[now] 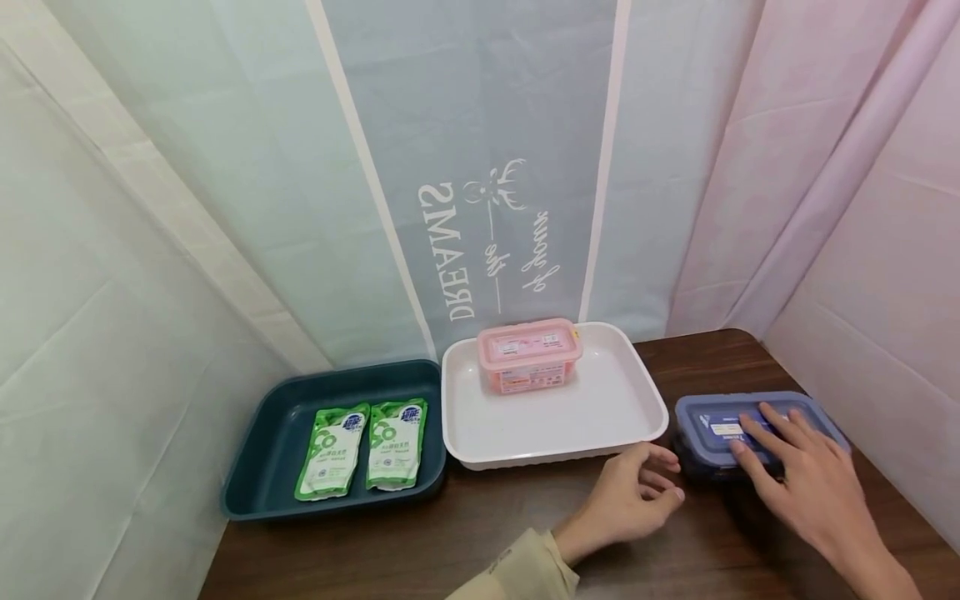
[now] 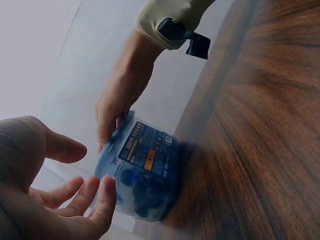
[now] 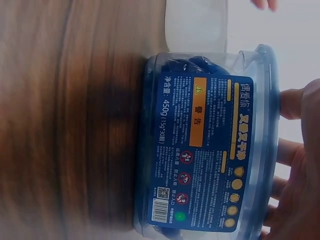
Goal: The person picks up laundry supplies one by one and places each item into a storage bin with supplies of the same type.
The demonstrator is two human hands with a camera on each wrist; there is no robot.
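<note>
A lidded blue plastic tub (image 1: 705, 429) stands at the right of the table, a dark blue label (image 3: 200, 150) on its side and dark blue pieces showing through its clear wall. My right hand (image 1: 813, 471) rests on the lid with fingers spread across the top. To the tub's left is my left hand (image 1: 626, 496), empty, its fingers loosely bent toward the tub and the thumb apart from them. In the left wrist view the fingers of that hand (image 2: 65, 200) overlap the tub's near end.
A white tray (image 1: 495, 433) at the back holds a pink lidded tub (image 1: 528, 350). Left of it, a dark teal tray (image 1: 273, 467) carries two green-and-white pouches (image 1: 330, 454). Fabric walls (image 1: 525, 100) enclose the brown wooden table (image 1: 480, 533) at the back and sides.
</note>
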